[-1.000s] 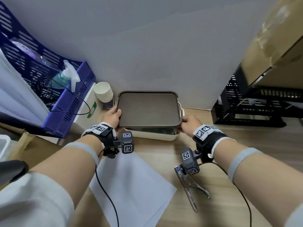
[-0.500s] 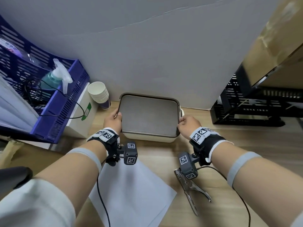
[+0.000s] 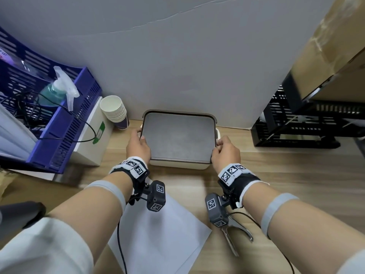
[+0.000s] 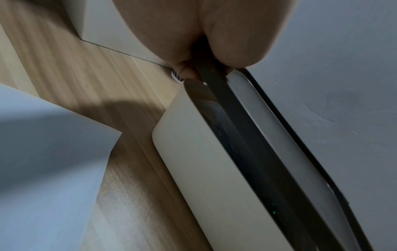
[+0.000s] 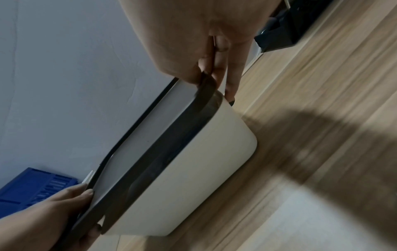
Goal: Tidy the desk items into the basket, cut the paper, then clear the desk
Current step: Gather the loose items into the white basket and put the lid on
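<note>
A cream basket (image 3: 177, 166) stands on the wooden desk against the grey wall, with a dark flat lid (image 3: 178, 137) lying over it. My left hand (image 3: 139, 144) grips the lid's left edge and my right hand (image 3: 222, 147) grips its right edge. In the left wrist view, the lid (image 4: 236, 118) is tilted, leaving a dark gap above the basket wall (image 4: 204, 169). The right wrist view shows the same gap between lid (image 5: 171, 135) and basket (image 5: 204, 161). A white paper sheet (image 3: 158, 238) lies under my left forearm. Metal scissors (image 3: 231, 240) lie beside it, under my right wrist.
A blue crate (image 3: 65, 123) with a spray bottle (image 3: 57, 89) and cables sits at the left on a white box (image 3: 92, 143). Stacked paper cups (image 3: 115, 111) stand next to the basket. A black crate (image 3: 296, 131) and a cardboard box (image 3: 325, 46) fill the right.
The lid has come down closer to the basket's rim, and the dark gap at its front edge has narrowed. Both hands keep their grip on the lid's sides.
</note>
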